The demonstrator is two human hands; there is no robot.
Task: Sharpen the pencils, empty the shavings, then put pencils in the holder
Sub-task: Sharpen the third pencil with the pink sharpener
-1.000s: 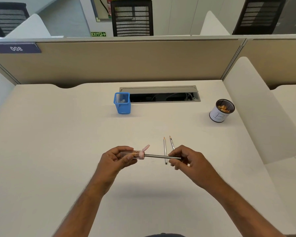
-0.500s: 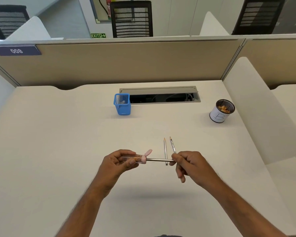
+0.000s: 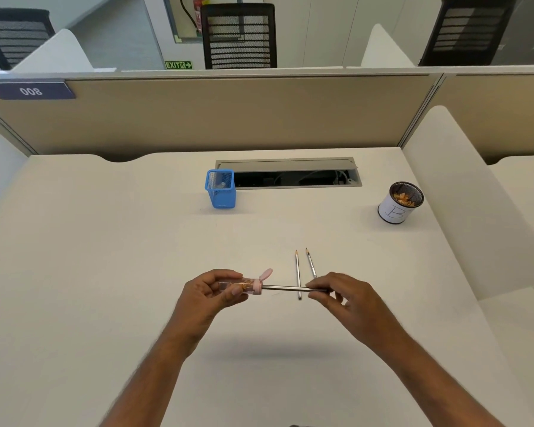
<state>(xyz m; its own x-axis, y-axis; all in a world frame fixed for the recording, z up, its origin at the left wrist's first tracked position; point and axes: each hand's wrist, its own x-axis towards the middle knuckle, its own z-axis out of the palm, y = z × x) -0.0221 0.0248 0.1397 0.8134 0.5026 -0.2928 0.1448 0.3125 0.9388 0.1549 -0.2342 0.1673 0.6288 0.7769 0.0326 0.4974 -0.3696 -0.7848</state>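
The desk [image 3: 105,272] carries a blue holder [image 3: 221,190], a white cup [image 3: 399,204] (shavings inside), and two pencils [image 3: 298,272] lying near each other.

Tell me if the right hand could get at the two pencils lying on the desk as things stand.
Probably yes, once freed. The two pencils lie in the open just beyond the right hand, nothing covering them. But that hand is pinching the pencil stuck in the sharpener, held by the left hand.
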